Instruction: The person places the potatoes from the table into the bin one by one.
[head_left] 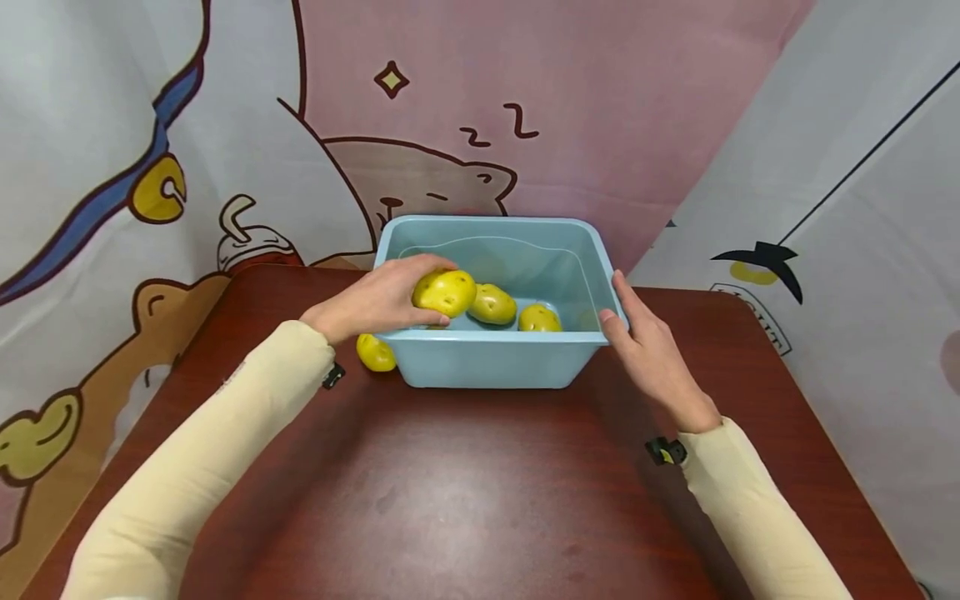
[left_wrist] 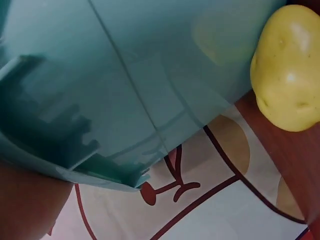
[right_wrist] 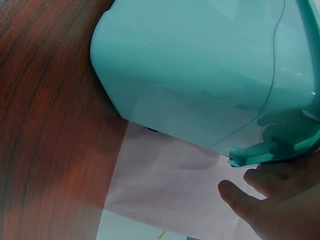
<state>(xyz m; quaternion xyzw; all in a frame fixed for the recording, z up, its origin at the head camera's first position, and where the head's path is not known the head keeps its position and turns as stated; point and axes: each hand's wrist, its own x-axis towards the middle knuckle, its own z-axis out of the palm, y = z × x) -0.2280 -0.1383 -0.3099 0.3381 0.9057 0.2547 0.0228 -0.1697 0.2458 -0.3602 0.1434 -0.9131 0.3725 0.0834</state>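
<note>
A light blue plastic tub [head_left: 487, 362] stands on a dark red wooden table [head_left: 465, 492]. My left hand [head_left: 378, 300] grips a yellow potato [head_left: 445, 292] over the tub's near left rim. Two more potatoes [head_left: 492, 303] [head_left: 539, 318] lie inside the tub. Another potato [head_left: 375, 352] lies on the table against the tub's left side; the left wrist view shows it [left_wrist: 287, 70] beside the tub wall [left_wrist: 125, 75]. My right hand [head_left: 651, 350] rests with straight fingers against the tub's right rim; in the right wrist view its fingers [right_wrist: 255, 197] lie just under the rim [right_wrist: 280, 147].
A cartoon-printed cloth backdrop [head_left: 420, 125] hangs right behind the table and on both sides. The table's near half [head_left: 450, 517] is bare wood. The table's edges run close on the left [head_left: 135, 417] and right [head_left: 825, 450].
</note>
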